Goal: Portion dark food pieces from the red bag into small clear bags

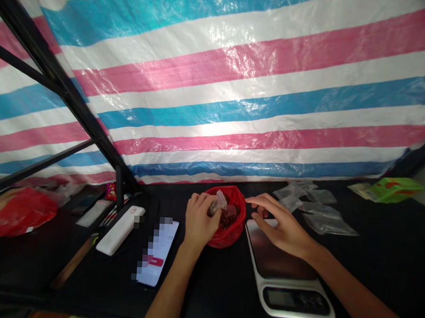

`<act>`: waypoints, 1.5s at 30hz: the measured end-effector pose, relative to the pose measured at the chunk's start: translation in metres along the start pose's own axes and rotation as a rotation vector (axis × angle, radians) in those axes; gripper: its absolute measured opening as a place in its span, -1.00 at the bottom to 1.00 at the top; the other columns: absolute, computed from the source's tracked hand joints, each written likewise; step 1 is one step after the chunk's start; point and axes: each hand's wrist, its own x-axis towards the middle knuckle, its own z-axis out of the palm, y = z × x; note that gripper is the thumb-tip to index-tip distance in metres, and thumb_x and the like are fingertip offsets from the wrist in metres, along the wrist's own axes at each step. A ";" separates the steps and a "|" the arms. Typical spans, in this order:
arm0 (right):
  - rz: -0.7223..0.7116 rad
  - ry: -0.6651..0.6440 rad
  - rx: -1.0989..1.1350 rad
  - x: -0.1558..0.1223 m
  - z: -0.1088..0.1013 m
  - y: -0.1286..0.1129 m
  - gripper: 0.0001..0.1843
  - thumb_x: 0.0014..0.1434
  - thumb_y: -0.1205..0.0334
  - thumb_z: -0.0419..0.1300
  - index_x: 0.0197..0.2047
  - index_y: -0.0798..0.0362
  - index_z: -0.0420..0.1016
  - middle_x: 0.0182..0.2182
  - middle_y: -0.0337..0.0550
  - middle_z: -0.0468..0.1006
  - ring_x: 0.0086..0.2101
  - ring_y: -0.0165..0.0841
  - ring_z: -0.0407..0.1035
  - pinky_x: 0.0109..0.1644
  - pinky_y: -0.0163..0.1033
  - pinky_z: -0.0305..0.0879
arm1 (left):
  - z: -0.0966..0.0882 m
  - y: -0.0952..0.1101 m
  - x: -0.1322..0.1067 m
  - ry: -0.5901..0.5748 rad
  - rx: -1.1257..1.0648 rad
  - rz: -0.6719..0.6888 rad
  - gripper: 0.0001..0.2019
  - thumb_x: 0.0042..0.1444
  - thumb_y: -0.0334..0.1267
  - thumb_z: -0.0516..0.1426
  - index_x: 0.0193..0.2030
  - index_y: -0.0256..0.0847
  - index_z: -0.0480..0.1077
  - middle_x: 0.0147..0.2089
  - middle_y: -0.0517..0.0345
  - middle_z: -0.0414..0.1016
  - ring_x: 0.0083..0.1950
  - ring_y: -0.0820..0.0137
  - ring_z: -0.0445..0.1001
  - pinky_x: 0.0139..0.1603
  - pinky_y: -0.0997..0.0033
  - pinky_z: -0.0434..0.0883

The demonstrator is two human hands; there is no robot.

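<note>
Left hand (pixel 199 221): grip closed on small clear plastic pouch (pixel 221 200) at red plastic bag (pixel 229 237). Right hand (pixel 286 229): grip open, empty, above silver digital scale (pixel 281 264).

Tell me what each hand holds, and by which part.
The left hand grips a small clear pouch by its lower end, over the red bag. The right hand is open above the scale and holds nothing.

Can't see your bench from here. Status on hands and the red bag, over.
Left hand shut on small clear pouch over red bag. Right hand open, flat above scale. Phone left of the forearm, clear of both.
</note>
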 end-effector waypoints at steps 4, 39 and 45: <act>0.016 -0.035 -0.021 0.000 -0.001 0.003 -0.63 0.48 0.20 0.12 0.30 -0.21 0.43 -0.05 -0.11 0.50 -0.21 -0.29 0.47 -0.12 -0.19 0.48 | 0.001 -0.021 0.001 -0.043 0.241 -0.077 -0.79 0.20 -0.43 0.25 -0.06 -0.09 0.52 -0.08 0.07 0.57 -0.01 0.09 0.33 -0.01 0.09 0.30; 0.059 -0.120 0.313 0.004 -0.011 -0.008 -0.81 0.45 0.05 0.19 -0.16 -0.03 0.49 -0.18 -0.13 0.49 -0.15 -0.22 0.39 -0.06 -0.13 0.31 | 0.010 0.033 -0.019 -0.351 -0.511 0.248 -0.38 0.39 0.34 -0.13 0.18 -0.12 0.38 0.17 -0.12 0.42 0.24 0.06 0.31 0.34 -0.06 0.25; 0.293 -0.380 0.210 0.004 -0.049 0.003 -0.66 0.39 -0.05 0.20 -0.33 0.00 0.42 -0.36 -0.23 0.40 -0.29 -0.26 0.29 -0.19 -0.17 0.18 | 0.011 0.022 -0.018 -0.241 -0.422 0.151 -0.59 0.52 -0.04 -0.18 0.24 -0.08 0.36 0.21 -0.07 0.44 0.27 0.12 0.31 0.35 -0.04 0.26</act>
